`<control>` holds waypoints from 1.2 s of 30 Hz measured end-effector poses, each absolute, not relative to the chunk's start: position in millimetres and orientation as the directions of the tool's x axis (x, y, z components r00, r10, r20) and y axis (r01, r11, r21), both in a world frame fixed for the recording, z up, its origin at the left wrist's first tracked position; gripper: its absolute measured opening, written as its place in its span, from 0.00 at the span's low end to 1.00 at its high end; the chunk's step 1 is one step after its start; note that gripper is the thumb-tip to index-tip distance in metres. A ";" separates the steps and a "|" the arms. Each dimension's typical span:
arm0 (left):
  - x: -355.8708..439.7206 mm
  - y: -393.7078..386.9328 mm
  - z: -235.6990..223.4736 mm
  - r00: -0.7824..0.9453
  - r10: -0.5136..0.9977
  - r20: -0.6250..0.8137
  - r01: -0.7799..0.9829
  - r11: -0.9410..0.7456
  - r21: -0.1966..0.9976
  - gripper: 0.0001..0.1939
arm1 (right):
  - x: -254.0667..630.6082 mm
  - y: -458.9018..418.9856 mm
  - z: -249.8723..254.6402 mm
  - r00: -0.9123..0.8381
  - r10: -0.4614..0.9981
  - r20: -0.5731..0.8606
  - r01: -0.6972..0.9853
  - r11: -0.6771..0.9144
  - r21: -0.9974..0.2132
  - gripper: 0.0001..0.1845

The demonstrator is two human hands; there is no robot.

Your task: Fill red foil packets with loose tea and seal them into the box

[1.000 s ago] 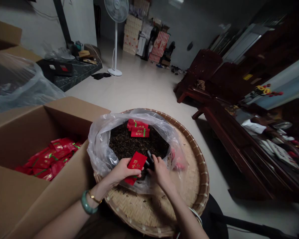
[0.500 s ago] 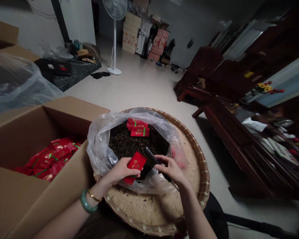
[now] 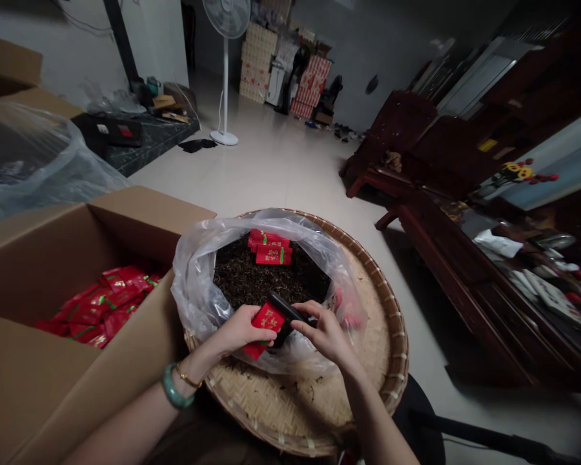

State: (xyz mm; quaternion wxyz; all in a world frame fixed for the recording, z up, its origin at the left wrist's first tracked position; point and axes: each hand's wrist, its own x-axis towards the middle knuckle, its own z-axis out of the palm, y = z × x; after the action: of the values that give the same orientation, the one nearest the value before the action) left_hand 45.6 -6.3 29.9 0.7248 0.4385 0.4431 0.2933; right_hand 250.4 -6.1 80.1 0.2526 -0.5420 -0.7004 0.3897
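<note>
Red, gold-printed, the packet [image 3: 271,316] sits just below the centre of the frame, gripped between the thumb and fingers of the left hand [image 3: 246,328]; the right hand [image 3: 326,330] grips a black tool [image 3: 289,310] whose barrel crosses the packet's upper right corner, though whether they touch I cannot tell. To work neatly here, I would hold the packet firm and flat, steer the tool lightly with the fingertips, and work above the dark leaves [image 3: 256,281] so any spill lands there. The packet's long axis slants from lower left to upper right, print facing up; the tool's runs from upper left down to lower right, beneath the fingers. Around the leaves rises a clear plastic bag [image 3: 192,274], standing on a woven tray [image 3: 380,316]; farther out, at left, a cardboard box [image 3: 140,199] holds more red packets [image 3: 99,307].
</note>
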 end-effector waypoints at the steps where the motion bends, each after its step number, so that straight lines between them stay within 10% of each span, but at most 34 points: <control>1: 45.4 -6.3 30.6 0.439 0.813 -0.382 -0.037 0.441 0.897 0.14 | 251.3 -5.7 80.1 -0.271 0.957 -0.101 0.535 0.063 -0.842 0.15; 7: 43.9 -7.9 29.9 0.460 0.794 -0.397 -0.054 0.471 0.880 0.15 | 259.0 -4.1 82.9 -0.189 0.928 -0.322 0.313 -0.254 -0.915 0.24; 17: 46.0 -7.4 29.7 0.453 0.791 -0.411 -0.022 0.471 0.882 0.17 | 248.4 -6.1 69.2 -0.237 0.970 -0.055 0.530 0.082 -0.844 0.14; 36: 39.1 -8.7 36.7 0.557 0.707 -0.435 -0.348 0.674 0.651 0.27 | 250.9 -3.6 57.5 -0.180 0.980 -0.088 0.493 0.012 -0.870 0.15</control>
State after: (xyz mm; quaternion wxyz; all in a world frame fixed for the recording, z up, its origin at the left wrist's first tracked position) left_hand 39.1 -8.7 36.7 0.8447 0.2555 0.3518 0.3123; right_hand 250.9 -3.6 57.5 0.2947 -0.5685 -0.6476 0.4130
